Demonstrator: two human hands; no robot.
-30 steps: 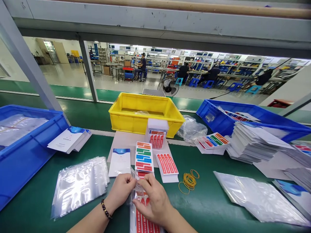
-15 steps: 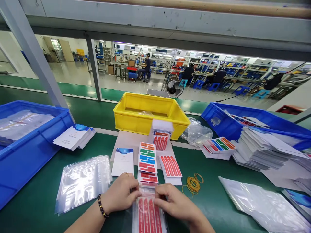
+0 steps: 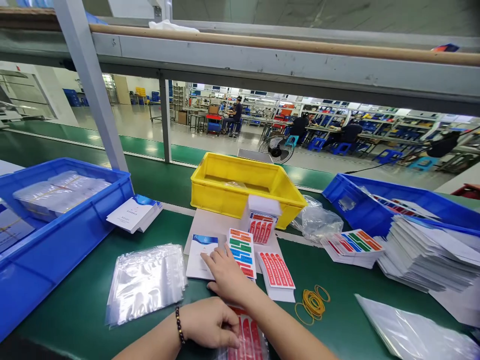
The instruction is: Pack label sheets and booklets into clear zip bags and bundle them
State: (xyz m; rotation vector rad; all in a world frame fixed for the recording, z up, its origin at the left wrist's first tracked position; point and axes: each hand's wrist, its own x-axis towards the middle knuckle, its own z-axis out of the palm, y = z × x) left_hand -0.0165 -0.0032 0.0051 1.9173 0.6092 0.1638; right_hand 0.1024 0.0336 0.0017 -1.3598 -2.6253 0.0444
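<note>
Low in the head view, my left hand [image 3: 210, 322], with a dark bead bracelet, pinches the left side of a clear plastic bag [image 3: 249, 345] holding a sheet of red labels. My right hand [image 3: 227, 272] crosses above it, fingers stretched out, fingertips over the right side of a white booklet [image 3: 198, 255] with a blue top. Right beside those fingers lies a stack of multicoloured label sheets [image 3: 242, 250], partly hidden by the hand. A stack of red label sheets [image 3: 276, 270] lies further right.
Clear plastic bags [image 3: 148, 280] lie left, yellow rubber bands [image 3: 313, 304] right. A yellow bin [image 3: 240, 197] stands behind, a blue bin [image 3: 75, 230] left and another blue bin [image 3: 375, 215] right, with paper stacks [image 3: 423, 255] before it. Several people sit far off.
Both hands were at the bag's top edge. My right hand has left it and moved up and left to the booklet; my left hand has shifted down along the bag. The camera view has shifted.
</note>
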